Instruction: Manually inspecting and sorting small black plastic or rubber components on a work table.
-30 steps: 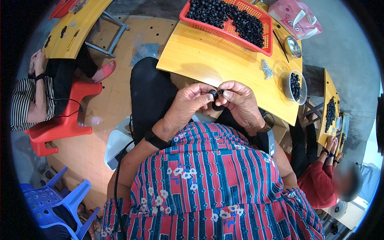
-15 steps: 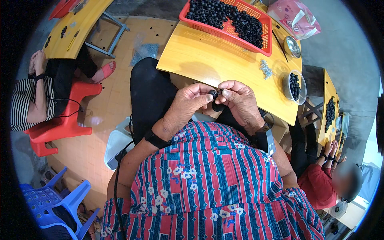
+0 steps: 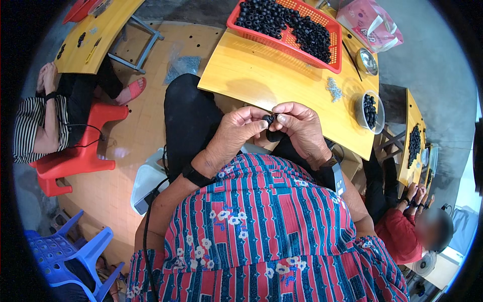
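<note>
One red basket [image 3: 283,46] holds heaped black pieces [image 3: 259,20]. On our side of it, our left hand [image 3: 234,132] and right hand [image 3: 304,132] pinch at least one black part [image 3: 268,119], both grips closed. Right of the basket stand one metal bowl [image 3: 366,61] and one clear tub [image 3: 380,115] of black pieces.

Yellow table [image 3: 246,63], one. Red basket [image 3: 287,46] of black parts [image 3: 261,20]: table's far side. Metal bowl [image 3: 366,61], clear tub [image 3: 381,115], small silvery pieces [image 3: 334,89]: table's right. Left hand [image 3: 241,126], right hand [image 3: 303,130], fingertips pinching small black pieces [image 3: 268,119]: table's near edge.
</note>
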`<control>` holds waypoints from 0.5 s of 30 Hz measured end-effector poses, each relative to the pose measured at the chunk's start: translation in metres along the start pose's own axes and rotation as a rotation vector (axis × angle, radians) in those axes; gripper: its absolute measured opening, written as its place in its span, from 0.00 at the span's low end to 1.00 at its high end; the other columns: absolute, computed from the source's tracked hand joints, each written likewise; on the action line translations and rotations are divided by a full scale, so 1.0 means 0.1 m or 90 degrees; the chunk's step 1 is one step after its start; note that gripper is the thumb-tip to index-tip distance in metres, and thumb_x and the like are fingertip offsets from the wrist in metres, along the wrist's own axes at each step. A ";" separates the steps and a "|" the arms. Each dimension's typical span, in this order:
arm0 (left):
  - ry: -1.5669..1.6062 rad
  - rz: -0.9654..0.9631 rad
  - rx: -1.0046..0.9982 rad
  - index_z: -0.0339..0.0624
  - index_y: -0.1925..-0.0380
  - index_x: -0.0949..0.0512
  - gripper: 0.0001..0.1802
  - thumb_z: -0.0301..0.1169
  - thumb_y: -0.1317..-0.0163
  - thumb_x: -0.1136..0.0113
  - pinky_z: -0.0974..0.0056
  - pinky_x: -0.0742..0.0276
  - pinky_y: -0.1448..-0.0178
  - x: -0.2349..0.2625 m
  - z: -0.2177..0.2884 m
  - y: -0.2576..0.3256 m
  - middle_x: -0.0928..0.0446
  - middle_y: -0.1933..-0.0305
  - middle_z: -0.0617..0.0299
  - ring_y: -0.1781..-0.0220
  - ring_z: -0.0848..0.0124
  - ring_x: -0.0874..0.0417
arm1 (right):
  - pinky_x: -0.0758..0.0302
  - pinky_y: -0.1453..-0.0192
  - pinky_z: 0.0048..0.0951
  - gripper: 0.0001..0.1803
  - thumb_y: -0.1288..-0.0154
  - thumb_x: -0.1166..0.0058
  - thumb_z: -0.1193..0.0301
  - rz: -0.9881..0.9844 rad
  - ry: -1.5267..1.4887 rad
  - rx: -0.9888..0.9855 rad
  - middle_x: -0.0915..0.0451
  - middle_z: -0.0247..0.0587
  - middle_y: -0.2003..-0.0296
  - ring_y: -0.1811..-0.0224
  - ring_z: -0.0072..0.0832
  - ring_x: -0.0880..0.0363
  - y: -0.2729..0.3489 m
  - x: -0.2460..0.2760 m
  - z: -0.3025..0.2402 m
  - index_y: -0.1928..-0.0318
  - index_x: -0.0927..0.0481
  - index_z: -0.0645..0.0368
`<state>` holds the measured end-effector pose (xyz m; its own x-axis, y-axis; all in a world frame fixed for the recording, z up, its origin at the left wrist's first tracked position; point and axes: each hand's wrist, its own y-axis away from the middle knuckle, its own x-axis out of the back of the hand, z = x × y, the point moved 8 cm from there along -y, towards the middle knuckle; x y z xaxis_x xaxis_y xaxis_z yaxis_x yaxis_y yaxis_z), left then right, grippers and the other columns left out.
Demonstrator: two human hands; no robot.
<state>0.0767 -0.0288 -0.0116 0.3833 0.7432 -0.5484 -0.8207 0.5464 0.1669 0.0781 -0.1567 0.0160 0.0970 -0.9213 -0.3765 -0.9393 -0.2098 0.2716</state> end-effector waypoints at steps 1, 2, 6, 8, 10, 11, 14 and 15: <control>-0.003 0.000 -0.002 0.38 0.53 0.25 0.13 0.28 0.37 0.42 0.76 0.27 0.58 0.00 0.00 0.00 0.23 0.61 0.66 0.64 0.82 0.26 | 0.23 0.64 0.20 0.08 0.37 0.48 0.80 -0.001 0.000 0.000 0.20 0.38 0.70 0.68 0.22 0.21 0.00 0.00 0.00 0.57 0.22 0.65; -0.002 0.001 -0.002 0.38 0.53 0.25 0.13 0.28 0.37 0.42 0.76 0.27 0.58 0.00 0.00 0.00 0.23 0.61 0.66 0.64 0.82 0.26 | 0.23 0.63 0.20 0.08 0.37 0.48 0.80 0.001 0.006 -0.002 0.20 0.38 0.70 0.68 0.22 0.21 0.00 0.00 0.00 0.57 0.22 0.65; -0.008 0.002 0.006 0.38 0.54 0.25 0.12 0.29 0.37 0.42 0.76 0.27 0.58 0.01 -0.01 0.00 0.23 0.62 0.66 0.64 0.82 0.26 | 0.23 0.63 0.20 0.08 0.37 0.47 0.80 0.004 0.022 0.006 0.20 0.37 0.69 0.68 0.21 0.21 0.00 0.00 -0.01 0.57 0.22 0.65; -0.007 0.004 0.008 0.38 0.54 0.25 0.12 0.29 0.37 0.42 0.76 0.27 0.58 0.01 -0.01 0.00 0.23 0.62 0.66 0.64 0.82 0.26 | 0.23 0.62 0.20 0.08 0.37 0.47 0.80 0.005 0.034 0.009 0.20 0.36 0.69 0.68 0.21 0.21 0.00 0.01 -0.01 0.57 0.21 0.65; -0.011 0.008 0.004 0.39 0.54 0.25 0.12 0.29 0.37 0.42 0.76 0.28 0.58 0.02 0.00 0.00 0.23 0.62 0.66 0.64 0.82 0.26 | 0.23 0.62 0.20 0.08 0.37 0.47 0.80 0.006 0.047 0.012 0.20 0.36 0.69 0.68 0.20 0.21 0.00 0.01 -0.02 0.57 0.21 0.65; -0.010 0.009 0.004 0.39 0.54 0.25 0.12 0.29 0.37 0.42 0.76 0.28 0.58 0.02 -0.01 0.00 0.23 0.62 0.66 0.64 0.82 0.26 | 0.23 0.62 0.20 0.08 0.37 0.47 0.80 0.006 0.062 0.015 0.19 0.35 0.69 0.67 0.20 0.21 0.00 0.01 -0.03 0.58 0.21 0.65; -0.017 0.018 0.015 0.39 0.54 0.25 0.12 0.30 0.37 0.42 0.76 0.27 0.59 0.02 0.00 0.00 0.23 0.62 0.66 0.64 0.82 0.26 | 0.24 0.61 0.20 0.08 0.38 0.47 0.80 0.006 0.091 0.027 0.19 0.34 0.68 0.67 0.19 0.21 0.00 0.02 -0.03 0.58 0.21 0.65; -0.013 0.021 0.017 0.39 0.54 0.25 0.12 0.30 0.37 0.42 0.76 0.27 0.59 0.01 0.01 0.01 0.23 0.62 0.67 0.64 0.82 0.26 | 0.24 0.60 0.20 0.08 0.38 0.46 0.81 0.006 0.104 0.036 0.19 0.34 0.68 0.67 0.18 0.21 -0.01 0.02 -0.04 0.58 0.21 0.65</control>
<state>0.0773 -0.0271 -0.0111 0.3657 0.7686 -0.5249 -0.8214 0.5317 0.2062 0.0802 -0.1594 0.0186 0.1365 -0.9651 -0.2234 -0.9569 -0.1868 0.2225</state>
